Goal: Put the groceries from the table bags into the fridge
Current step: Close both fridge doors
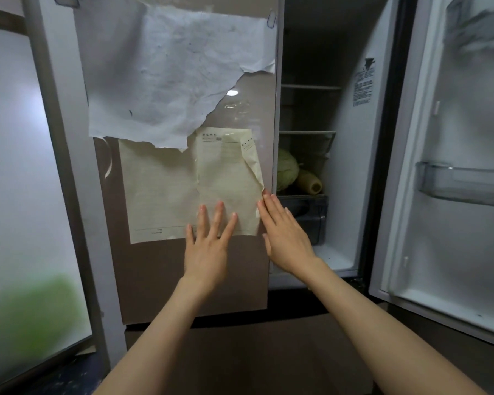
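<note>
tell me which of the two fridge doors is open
The right door is swung open, showing its inner bins and the cabbage inside the fridge. The left door, covered in papers, is shut, with both hands against it.

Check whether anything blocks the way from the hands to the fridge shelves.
The closed left door, which both the left hand and right hand lie flat against, covers that half. The right side is open; only a cabbage sits there.

The left hand (208,246) is laid flat, fingers spread, on the yellowed paper (183,189) taped to the shut fridge door (240,280). The right hand (285,232) is held straight-fingered at that door's edge. Beyond its fingertips, a cabbage (287,169) is seen in the open fridge compartment (340,258).
</note>
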Tool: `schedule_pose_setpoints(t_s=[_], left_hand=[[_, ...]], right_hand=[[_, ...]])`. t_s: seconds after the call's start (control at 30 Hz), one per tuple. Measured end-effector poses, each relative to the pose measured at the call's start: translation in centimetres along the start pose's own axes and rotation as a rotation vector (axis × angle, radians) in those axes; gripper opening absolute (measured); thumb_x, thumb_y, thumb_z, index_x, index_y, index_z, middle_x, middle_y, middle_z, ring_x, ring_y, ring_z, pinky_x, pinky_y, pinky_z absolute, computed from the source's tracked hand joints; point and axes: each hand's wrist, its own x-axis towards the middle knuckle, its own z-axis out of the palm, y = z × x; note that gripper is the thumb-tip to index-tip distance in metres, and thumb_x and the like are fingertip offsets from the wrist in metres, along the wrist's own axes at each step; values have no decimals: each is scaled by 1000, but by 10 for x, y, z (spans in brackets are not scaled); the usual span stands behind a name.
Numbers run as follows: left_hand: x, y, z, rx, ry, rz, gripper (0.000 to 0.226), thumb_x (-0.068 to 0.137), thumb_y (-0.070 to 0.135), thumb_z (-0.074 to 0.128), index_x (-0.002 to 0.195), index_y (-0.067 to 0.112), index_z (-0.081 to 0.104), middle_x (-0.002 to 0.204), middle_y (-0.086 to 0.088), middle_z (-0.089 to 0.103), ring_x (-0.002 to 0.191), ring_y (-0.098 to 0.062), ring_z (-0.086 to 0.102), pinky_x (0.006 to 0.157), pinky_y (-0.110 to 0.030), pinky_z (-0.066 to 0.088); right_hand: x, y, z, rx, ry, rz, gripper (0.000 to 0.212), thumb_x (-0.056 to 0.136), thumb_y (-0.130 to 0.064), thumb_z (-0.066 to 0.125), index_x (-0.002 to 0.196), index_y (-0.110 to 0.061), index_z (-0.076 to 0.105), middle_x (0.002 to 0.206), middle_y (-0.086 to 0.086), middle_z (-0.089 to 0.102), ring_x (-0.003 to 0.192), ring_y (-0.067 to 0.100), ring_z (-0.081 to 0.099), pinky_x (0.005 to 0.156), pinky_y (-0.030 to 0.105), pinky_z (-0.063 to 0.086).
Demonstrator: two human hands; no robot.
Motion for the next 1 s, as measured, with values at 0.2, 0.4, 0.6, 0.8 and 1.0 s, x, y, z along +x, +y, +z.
schedule_pose_setpoints(t_s=[0.2,0.4,0.6,0.8,1.0], left_hand=[[-10,17,-7,-161,160,50,68,89,6,50,148,24,20,158,-7,-7,141,-36,-16,114,-55,4],[-7,95,-3,-263,324,321,67,76,4,67,138,14,42,151,-15,29,139,-38,21,106,-59,22],[-7,213,-23,-502,263,544,59,94,12,43,148,22,21,158,-3,0,143,-22,-15,117,-43,-3],[-4,314,-47,-569,298,714,63,93,11,42,149,18,15,158,-5,-4,144,-25,-13,118,-48,0],[4,357,-38,-502,405,683,86,74,0,60,148,13,16,155,-19,10,143,-33,-4,112,-54,5]], right_hand=[[-37,9,-11,124,82,80,61,96,-18,43,149,-17,13,158,2,3,145,16,-6,115,34,-6],[-102,73,-55,49,359,206,49,89,-25,34,134,-8,47,140,12,47,134,26,38,112,41,18],[-186,144,-125,-135,579,350,40,85,-15,41,120,-2,54,120,17,58,114,23,47,99,42,41],[-252,210,-166,-101,528,703,44,90,-16,42,131,-1,46,127,19,51,116,34,48,98,42,38],[-245,258,-177,359,237,1017,64,99,-26,41,148,-4,5,158,9,6,145,18,10,113,25,9]])
